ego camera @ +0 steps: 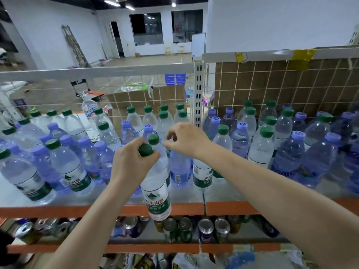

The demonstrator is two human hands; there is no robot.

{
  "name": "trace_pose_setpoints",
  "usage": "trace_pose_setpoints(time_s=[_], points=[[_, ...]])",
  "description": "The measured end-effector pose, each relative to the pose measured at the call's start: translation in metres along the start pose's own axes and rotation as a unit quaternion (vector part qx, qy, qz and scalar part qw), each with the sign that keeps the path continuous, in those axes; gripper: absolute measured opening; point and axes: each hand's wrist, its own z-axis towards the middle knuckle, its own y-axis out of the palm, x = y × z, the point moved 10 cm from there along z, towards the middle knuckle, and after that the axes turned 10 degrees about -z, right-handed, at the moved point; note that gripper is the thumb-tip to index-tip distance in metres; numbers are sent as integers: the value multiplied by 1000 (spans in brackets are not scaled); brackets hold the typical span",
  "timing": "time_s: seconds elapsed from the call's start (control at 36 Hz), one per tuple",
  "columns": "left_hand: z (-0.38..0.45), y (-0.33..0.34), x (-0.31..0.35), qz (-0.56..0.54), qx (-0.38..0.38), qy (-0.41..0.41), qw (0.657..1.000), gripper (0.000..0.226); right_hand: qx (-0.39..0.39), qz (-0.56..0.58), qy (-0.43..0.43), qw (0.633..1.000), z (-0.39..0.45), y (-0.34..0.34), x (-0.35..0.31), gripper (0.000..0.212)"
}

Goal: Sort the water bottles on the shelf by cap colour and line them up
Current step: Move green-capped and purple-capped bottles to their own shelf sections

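The left hand (134, 158) grips the dark green cap of a clear plastic water bottle with a green label (156, 193), holding it at the front edge of the top shelf (184, 207) so its base hangs over the orange rail. The right hand (186, 139) reaches just behind it, fingers curled and pinching towards the neck of a second green-capped bottle (153, 139); whether it has actually closed on anything I cannot tell, as the fingertips blur against the plastic.

This looks like the pulling-out step: green caps being lifted from a mixed patch in the middle of the shelf. The next move calls for a free slot among the green-capped bottles (147, 109) at the back, and a clean lift so the neighbours do not topple.

Counting is rough, because bottles overlap and the edges smear. Roughly two dozen green caps show, and about as many purple-capped bottles (126, 124), thoroughly intermixed on both sides of the white upright post (198, 94). On the shelf below, a row of drink cans (206, 227) stands, too crowded to count.
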Motion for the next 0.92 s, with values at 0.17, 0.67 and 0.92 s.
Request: trace_pose_setpoints(time_s=[0.17,0.67,0.92], points=[[4,-8,-19,-2,-12,-8,1000,26,-39,59,25,997,12,23,-14,51],[39,12,-50,-43,-100,25,994,24,-32,15,137,990,40,30,-19,35],[47,29,-39,88,-96,96,987,29,-20,-13,162,987,61,30,-4,29]])
